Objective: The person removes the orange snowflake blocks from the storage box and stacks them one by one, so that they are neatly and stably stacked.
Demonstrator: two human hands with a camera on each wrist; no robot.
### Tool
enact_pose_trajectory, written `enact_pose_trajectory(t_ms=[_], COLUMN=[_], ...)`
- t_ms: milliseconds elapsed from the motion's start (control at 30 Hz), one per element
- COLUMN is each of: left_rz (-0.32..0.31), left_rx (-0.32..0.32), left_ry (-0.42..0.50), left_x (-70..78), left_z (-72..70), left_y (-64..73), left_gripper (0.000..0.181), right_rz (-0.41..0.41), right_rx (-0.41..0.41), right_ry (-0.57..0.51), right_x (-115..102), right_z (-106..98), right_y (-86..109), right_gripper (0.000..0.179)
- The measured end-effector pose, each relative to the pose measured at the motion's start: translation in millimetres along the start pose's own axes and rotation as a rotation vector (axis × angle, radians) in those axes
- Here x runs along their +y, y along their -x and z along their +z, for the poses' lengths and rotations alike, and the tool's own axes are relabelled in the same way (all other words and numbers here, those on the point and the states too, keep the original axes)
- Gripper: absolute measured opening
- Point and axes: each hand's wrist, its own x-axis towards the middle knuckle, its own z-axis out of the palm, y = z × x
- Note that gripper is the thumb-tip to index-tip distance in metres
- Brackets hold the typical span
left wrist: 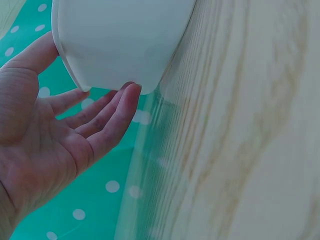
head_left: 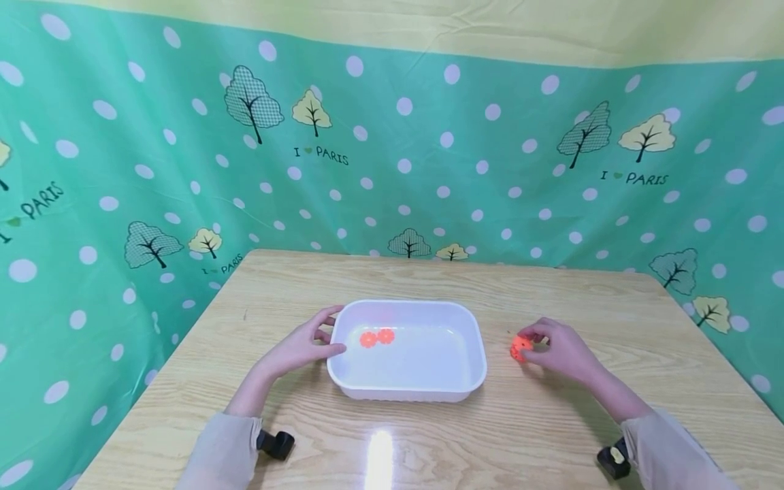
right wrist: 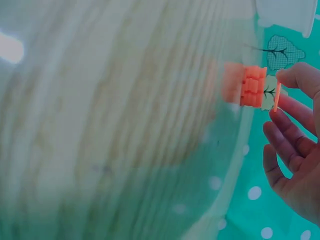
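A white plastic basin (head_left: 407, 393) sits mid-table in the head view. Inside it, toward the left, lie two flat orange flower-shaped discs (head_left: 368, 339). My left hand (head_left: 306, 346) holds the basin's left end, thumb at the rim and fingers along the outer wall, as the left wrist view also shows. Right of the basin, my right hand (head_left: 560, 350) is at a small stack of orange discs (head_left: 519, 354). Between its thumb and index finger it pinches one thin orange disc (right wrist: 277, 97), slightly apart from the stack (right wrist: 253, 86) in the right wrist view.
The wooden table (head_left: 404, 449) carries a bright light reflection near its front. Behind it hangs a green dotted curtain (head_left: 380, 190). Black wrist devices (head_left: 278, 444) are worn at both sleeves.
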Motion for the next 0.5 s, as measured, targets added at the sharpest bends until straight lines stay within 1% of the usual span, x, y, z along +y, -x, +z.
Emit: enact_pose_trajectory(t_ms=[267, 500], left_rz=[-0.009, -0.021], left_rx=[-0.004, -0.008], left_ry=[0.001, -0.001], left_x=[0.0, 5.2], left_z=[0.2, 0.6], left_y=[0.1, 1.4], left_gripper=[0.076, 0.075], right_rz=[0.010, 0.020], right_rx=[-0.024, -0.042], right_ry=[0.018, 0.011], right_x=[2.1, 2.1], right_z=[4.8, 5.2], right_y=[-0.7, -0.3], right_gripper=[0.032, 0.034])
